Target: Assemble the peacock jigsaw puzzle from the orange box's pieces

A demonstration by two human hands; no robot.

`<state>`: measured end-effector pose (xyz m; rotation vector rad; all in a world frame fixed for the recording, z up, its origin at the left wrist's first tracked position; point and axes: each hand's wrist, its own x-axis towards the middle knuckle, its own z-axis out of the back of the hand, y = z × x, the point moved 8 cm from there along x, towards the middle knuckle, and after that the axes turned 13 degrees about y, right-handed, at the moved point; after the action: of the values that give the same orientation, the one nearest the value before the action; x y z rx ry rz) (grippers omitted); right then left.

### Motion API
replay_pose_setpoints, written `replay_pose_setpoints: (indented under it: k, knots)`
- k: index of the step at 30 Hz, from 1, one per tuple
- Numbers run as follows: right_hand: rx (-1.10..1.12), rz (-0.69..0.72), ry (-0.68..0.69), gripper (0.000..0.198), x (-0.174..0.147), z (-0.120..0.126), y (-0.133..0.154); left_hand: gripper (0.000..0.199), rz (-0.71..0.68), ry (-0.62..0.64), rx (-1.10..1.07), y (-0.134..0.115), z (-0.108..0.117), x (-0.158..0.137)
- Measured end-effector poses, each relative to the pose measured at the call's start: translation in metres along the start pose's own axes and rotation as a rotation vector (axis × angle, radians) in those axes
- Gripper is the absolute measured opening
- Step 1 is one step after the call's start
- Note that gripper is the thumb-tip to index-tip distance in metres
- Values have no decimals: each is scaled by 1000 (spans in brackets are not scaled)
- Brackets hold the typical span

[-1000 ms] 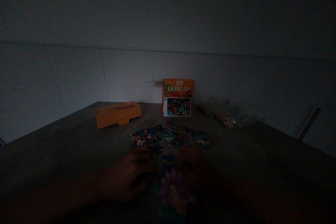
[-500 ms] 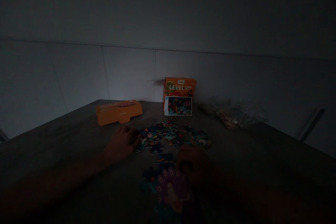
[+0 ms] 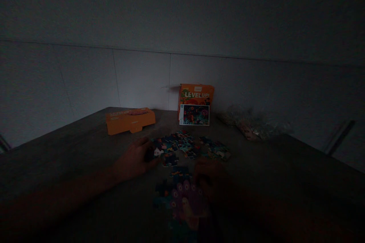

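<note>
At the left edge of a loose pile of puzzle pieces (image 3: pixel 185 143) is my left hand (image 3: pixel 136 159). Its fingers are bent, with thumb and forefinger apart beside a puzzle piece with a white patch (image 3: pixel 158 153); I see nothing clearly held. My right hand (image 3: pixel 209 172) rests closed, fingers curled, at the right of the partly joined puzzle (image 3: pixel 188 201), which shows a purple peacock-like figure. Deep shadow hides what the right fingers hold, if anything. A single dark puzzle piece (image 3: pixel 170 160) lies between the pile and the joined part.
An orange "LEVEL UP!" box (image 3: pixel 196 94) stands at the back, a picture card (image 3: pixel 194 115) leaning against it. An orange box part (image 3: pixel 131 121) lies at the back left. Clear plastic bags (image 3: pixel 256 123) lie at the back right of the grey table (image 3: pixel 85 140). The scene is very dark.
My left hand has shifted slightly right, its thumb now lower and farther from the forefinger, and the white-patched piece shows more. My right hand stays nearly in place.
</note>
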<state>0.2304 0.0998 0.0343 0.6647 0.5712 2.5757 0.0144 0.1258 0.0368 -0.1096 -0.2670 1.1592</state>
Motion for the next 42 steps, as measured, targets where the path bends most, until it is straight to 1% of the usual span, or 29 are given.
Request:
replay_pose_setpoints:
  k: [2, 4, 6, 8, 10, 14, 16, 19, 24, 26, 29, 33, 35, 39, 42]
  knots:
    - [-1, -10, 1, 27, 0, 0, -1, 27, -44, -27, -9, -4, 2, -2]
    - [-10, -12, -2, 27, -1, -1, -2, 22, -123, -70, -11, -11, 4, -6]
    - [-20, -11, -4, 26, -2, -1, -2, 19, -258, -115, -6, -22, 8, -11]
    - [-33, -20, -8, 24, -2, 0, -2, 21, -407, -150, -1, -35, 11, -18]
    - [-37, -25, 0, 23, -3, -1, -2, 23, -526, -194, -19, -45, 15, -27]
    - [-44, 10, 51, 21, -3, -3, 4, 18, -663, -283, -148, -53, 25, -42]
    - [-52, 25, 62, 20, -4, -3, 7, 14, -707, -258, -158, -58, 25, -45]
    - [-61, 63, 71, 23, -5, -2, 14, 6, -729, -196, -95, -64, 22, -45]
    - [-61, 236, 145, 32, -6, -5, 34, 11, -784, -156, -38, -74, 21, -44]
    - [-62, 269, 161, 33, -6, -6, 37, 15, -801, -146, -25, -77, 20, -44]
    - [-88, 256, 164, 30, -5, -7, 37, 21, -776, -147, -33, -75, 19, -43]
    - [-107, 224, 163, 30, -4, -5, 37, 23, -751, -145, -117, -70, 19, -41]
    - [-105, 240, 139, 31, -4, -3, 38, 24, -758, -138, -142, -69, 19, -42]
    - [-102, 318, 101, 37, -7, -2, 40, 27, -755, -138, -109, -69, 18, -43]
    - [-118, 288, 127, 43, -8, -6, 35, 25, -747, -151, -107, -68, 19, -43]
